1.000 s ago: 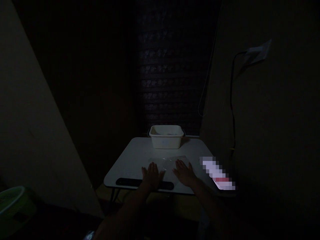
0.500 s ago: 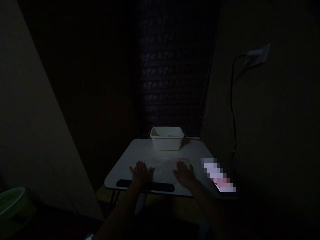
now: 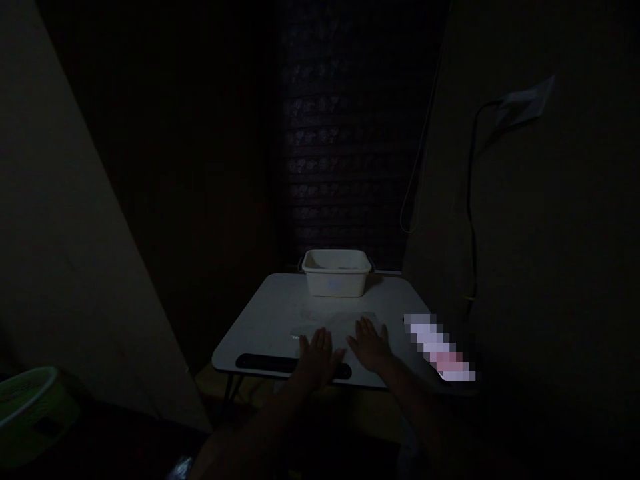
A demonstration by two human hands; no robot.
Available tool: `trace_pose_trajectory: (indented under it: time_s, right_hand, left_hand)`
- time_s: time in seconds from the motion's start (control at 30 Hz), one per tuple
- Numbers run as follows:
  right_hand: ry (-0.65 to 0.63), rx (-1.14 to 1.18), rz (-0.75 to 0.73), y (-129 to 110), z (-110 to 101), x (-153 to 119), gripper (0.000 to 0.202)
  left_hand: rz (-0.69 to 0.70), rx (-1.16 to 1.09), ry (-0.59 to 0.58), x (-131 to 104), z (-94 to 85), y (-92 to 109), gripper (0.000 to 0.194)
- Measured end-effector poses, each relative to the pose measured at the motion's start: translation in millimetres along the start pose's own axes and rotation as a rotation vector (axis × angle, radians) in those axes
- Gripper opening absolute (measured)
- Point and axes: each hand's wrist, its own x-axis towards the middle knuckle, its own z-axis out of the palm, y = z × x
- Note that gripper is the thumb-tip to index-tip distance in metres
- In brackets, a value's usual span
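Dimly lit, my hands [image 3: 345, 350] press flat, apart, on plastic [image 3: 345, 324] across the desk [image 3: 250, 333] before a dark blind [image 3: 320, 153].

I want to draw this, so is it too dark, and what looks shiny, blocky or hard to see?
Head view: very dim overall, lower corners nearly black; thin clear plastic sheet has faint glints, its outline hard to trace; bright lilac-and-pink oblong object is blocky, its details lost; white rectangular tub shows palely, but its contents are unclear.
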Motion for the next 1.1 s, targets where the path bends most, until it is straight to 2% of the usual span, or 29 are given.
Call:
trace_pose_trajectory:
  time_s: [0.2, 0.3, 0.47, 0.7, 0.77, 0.83, 0.93, 1.1]
  right_hand:
    - [-0.058, 0.002, 0.062, 17, 4, -1, 0.062]
    - [-0.044, 0.001, 0.094, 15, 6, 0, 0.064]
    - [-0.027, 0.008, 0.132, 13, 8, 1, 0.063]
    - [0.039, 0.006, 0.302, 11, 4, -1, 0.066]
    - [0.084, -0.001, 0.306, 5, -1, 0, 0.064]
    - [0.105, 0.002, 0.264, -4, -4, 1, 0.063]
    - [0.068, 0.032, 0.156, -17, -5, 2, 0.061]
    - [0.007, 0.036, 0.041, -22, 1, 0, 0.059]
  left_hand:
    - [-0.108, -0.005, -0.033, -1, -6.6, -19, 0.047]
    - [-0.200, 0.018, 0.003, -2, -5.6, -24, 0.049]
    - [-0.346, 0.128, 0.152, -4, -0.9, -38, 0.055]
    - [-0.430, 0.180, 0.132, -4, -1.3, -66, 0.050]
    - [-0.390, 0.165, 0.099, -2, -5.0, -65, 0.047]
    - [-0.287, 0.142, 0.039, 1, -7.9, -57, 0.045]
    - [-0.098, 0.127, 0.007, 6, -6.9, -36, 0.044]
    - [0.050, 0.086, -0.023, 6, 1.2, -5, 0.046]
